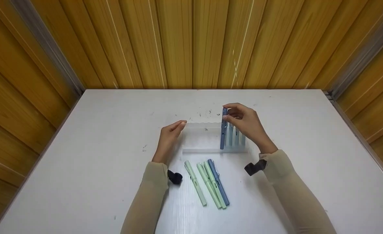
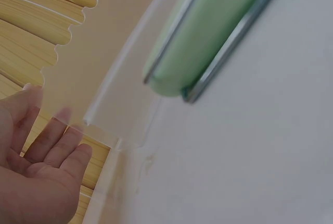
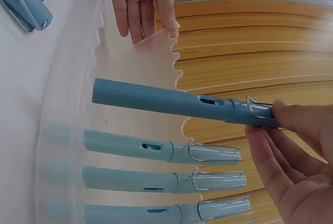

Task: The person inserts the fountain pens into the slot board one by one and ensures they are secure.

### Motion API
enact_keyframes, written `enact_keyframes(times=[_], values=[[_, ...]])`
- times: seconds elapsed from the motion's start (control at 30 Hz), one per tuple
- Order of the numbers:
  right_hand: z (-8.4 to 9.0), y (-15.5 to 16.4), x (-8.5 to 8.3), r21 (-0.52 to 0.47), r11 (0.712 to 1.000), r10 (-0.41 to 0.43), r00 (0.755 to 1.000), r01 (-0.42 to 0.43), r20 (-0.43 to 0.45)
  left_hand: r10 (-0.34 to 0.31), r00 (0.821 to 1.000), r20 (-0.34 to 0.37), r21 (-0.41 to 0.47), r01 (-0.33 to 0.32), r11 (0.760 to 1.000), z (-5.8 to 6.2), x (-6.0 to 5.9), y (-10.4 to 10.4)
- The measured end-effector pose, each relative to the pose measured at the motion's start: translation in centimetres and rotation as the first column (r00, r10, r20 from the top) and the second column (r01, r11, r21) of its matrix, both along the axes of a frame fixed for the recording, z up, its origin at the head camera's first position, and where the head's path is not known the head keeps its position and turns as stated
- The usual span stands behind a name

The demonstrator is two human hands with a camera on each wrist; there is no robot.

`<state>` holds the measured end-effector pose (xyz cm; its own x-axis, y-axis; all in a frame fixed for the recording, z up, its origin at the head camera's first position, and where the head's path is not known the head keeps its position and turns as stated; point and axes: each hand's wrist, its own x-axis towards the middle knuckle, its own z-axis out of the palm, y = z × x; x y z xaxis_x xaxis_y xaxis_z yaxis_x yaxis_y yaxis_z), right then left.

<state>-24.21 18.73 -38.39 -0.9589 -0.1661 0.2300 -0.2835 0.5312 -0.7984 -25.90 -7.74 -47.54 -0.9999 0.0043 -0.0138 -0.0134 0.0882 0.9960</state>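
Note:
A translucent pen stand (image 1: 200, 138) with a wavy upper edge stands on the table. My left hand (image 1: 171, 138) pinches its upper left corner between thumb and fingers. With thumb and fingertips, my right hand (image 1: 245, 122) grips a dark blue pen (image 3: 166, 100) by its capped, clip end. The pen's other end points down toward the stand's front ledge (image 1: 201, 150). Beside it, several light blue pens (image 3: 156, 147) lean in the stand's right part, caps up. The left part of the stand holds no pens.
Nearer the front lie light green pens (image 1: 195, 183) and another dark blue pen (image 1: 219, 182), clips toward the stand. The white table (image 1: 113, 130) reaches back to a yellow wood-look wall (image 1: 175, 42). Black straps with cameras (image 1: 256, 167) hang at both wrists.

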Motion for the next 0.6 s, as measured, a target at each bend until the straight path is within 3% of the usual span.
enact_keyframes(times=[0.6], values=[[-0.97,-0.47,-1.03,-0.047,0.999,0.004,1.0,-0.004,-0.006,0.004,1.0,0.025,-0.01,-0.004,1.0,-0.07,-0.12,0.06]])
